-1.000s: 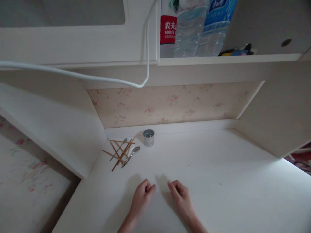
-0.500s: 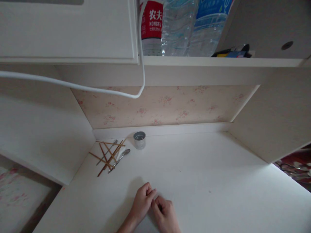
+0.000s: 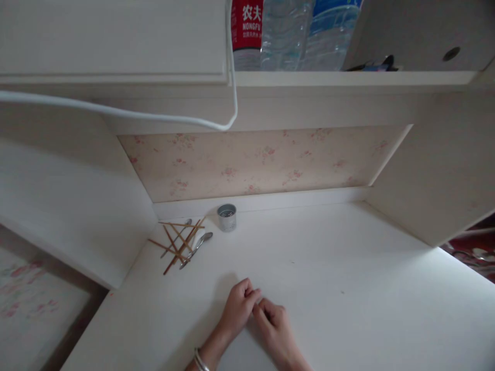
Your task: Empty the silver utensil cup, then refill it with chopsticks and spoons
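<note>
Right hand (image 3: 275, 327) has closed the gap to the left hand (image 3: 240, 305): well apart 1.0 s ago, meeting at the thumb side now. View has swung a bit too, and a bracelet (image 3: 198, 359) on the left wrist now shows.

Layout, big to small. White worktop (image 3: 386, 288) spans left to right. White cabinet door (image 3: 108, 38) above, far left; shelf (image 3: 348, 78) to its right. Floral wallpaper (image 3: 266, 159) at the far side, between worktop and shelf. White cable (image 3: 154, 116) runs in from the left, bends upward at the door edge.

On the shelf, left to right: red-labelled NONGFU bottle (image 3: 247, 31), clear bottle (image 3: 284, 38), blue-labelled bottle (image 3: 332, 31). Tops cut off.

Hands: near side, about mid-worktop. Both narrow, fingers curled into loose fists. Can't see inside either, so can't tell if anything is gripped.

Wooden chopsticks (image 3: 185, 243): far left, loose criss-cross pile, well apart from the hands. Two metal spoons in the same pile: near spoon (image 3: 201, 245) angled along its right side, far spoon (image 3: 188, 222) partly under sticks.

Perforated metal cup (image 3: 228, 225): upright, mouth up, just right of the pile, near the far edge.
</note>
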Available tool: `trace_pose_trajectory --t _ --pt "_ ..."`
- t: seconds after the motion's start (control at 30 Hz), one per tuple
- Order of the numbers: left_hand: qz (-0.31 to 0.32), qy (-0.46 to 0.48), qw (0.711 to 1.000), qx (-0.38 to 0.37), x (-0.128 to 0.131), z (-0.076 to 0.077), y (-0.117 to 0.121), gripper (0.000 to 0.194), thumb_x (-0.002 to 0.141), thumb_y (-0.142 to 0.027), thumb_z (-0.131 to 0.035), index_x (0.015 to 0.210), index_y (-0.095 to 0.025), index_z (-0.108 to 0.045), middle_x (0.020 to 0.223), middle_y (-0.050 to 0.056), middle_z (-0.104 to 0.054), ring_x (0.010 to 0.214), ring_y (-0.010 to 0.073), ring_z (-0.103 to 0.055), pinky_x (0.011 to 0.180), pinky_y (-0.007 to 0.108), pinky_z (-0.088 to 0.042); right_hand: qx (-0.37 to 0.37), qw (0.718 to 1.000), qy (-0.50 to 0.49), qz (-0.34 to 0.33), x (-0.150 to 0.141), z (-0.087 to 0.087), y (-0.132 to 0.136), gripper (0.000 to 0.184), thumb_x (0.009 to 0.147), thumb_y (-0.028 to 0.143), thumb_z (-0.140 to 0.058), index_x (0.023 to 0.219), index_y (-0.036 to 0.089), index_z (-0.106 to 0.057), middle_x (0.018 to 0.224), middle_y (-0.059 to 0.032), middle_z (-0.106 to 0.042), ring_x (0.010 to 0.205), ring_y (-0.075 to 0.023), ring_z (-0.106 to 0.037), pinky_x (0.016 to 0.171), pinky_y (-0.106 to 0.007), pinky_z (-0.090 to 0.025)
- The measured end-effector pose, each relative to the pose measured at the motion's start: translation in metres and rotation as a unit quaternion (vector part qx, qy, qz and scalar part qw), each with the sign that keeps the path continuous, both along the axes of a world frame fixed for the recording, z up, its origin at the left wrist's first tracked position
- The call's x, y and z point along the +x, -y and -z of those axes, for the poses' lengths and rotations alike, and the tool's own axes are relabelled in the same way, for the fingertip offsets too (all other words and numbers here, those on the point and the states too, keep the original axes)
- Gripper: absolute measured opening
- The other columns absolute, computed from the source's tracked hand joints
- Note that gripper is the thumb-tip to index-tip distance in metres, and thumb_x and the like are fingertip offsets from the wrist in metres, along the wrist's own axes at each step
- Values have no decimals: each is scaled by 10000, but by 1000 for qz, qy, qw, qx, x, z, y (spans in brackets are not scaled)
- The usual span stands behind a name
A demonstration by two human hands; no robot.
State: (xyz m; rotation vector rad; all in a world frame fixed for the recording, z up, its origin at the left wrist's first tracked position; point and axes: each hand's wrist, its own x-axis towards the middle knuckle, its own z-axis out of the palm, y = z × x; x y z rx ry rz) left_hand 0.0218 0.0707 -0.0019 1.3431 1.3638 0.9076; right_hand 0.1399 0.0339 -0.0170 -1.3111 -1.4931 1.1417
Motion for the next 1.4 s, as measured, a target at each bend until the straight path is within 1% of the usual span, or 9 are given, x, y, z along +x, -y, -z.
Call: trace_pose_trajectory --t 0.13,0.33,0.47,0.6,0.73,0.9,1.03,1.2,1.4 --pt "13 19 1000 -7 -4 -2 3 316 733 -353 -583 586 -224 -335 557 -78 -322 558 104 -330 545 241 -275 31 999 8 9 -1 -2 2 392 859 420 -490 551 179 -482 524 46 -379 528 -104 -331 497 -233 -242" --pt "0 22 1000 20 -13 3 11 318 740 -394 -587 591 -221 -366 555 -75 -346 565 107 -345 551 239 -276 50 998 30 -3 -4 -9 6 381 836 418 -516 538 181 -489 506 57 -368 505 -95 -308 487 -233 -225" --pt "-2 29 999 38 -16 0 19 358 786 -472 -549 599 -227 -367 533 -79 -328 549 113 -338 547 247 -275 55 998 44 -6 -5 -12 8 422 851 485 -515 555 184 -500 512 57 -374 505 -101 -322 493 -239 -227" --pt "7 32 998 54 -17 -6 26 429 840 -580 -460 613 -219 -409 548 -70 -343 569 122 -347 560 258 -277 29 998 -28 48 -2 -6 0 531 847 643 -455 561 197 -487 502 52 -381 496 -114 -343 494 -245 -264" --pt "17 31 997 65 -15 -8 28 470 846 -620 -429 615 -211 -423 569 -64 -363 582 123 -352 573 264 -280 -27 988 -123 90 3 1 -12 554 817 718 -432 603 210 -491 477 74 -323 447 -107 -266 435 -243 -210" --pt "28 20 998 61 -13 -8 27 455 836 -597 -460 607 -204 -438 578 -60 -382 600 124 -366 584 265 -283 -51 987 -131 73 5 -2 -18 509 791 670 -517 586 209 -456 467 90 -284 437 -87 -220 415 -237 -156" --pt "30 10 998 46 -13 -6 27 402 823 -536 -502 609 -206 -417 564 -69 -364 591 119 -361 572 259 -273 -49 988 -127 72 7 -3 -19 459 797 606 -535 585 208 -450 477 89 -287 445 -86 -227 418 -235 -169" --pt "33 3 999 29 -12 -7 27 352 802 -475 -525 611 -211 -392 559 -79 -328 567 108 -328 552 254 -259 -24 991 -112 67 6 3 -21 486 777 626 -543 557 203 -450 481 82 -301 469 -93 -248 438 -243 -188" --pt "38 2 999 16 -10 -12 28 349 787 -467 -533 611 -214 -369 567 -81 -317 568 103 -312 539 251 -248 -20 991 -114 63 7 8 -25 492 789 644 -531 581 204 -458 506 78 -298 486 -101 -252 455 -250 -198"
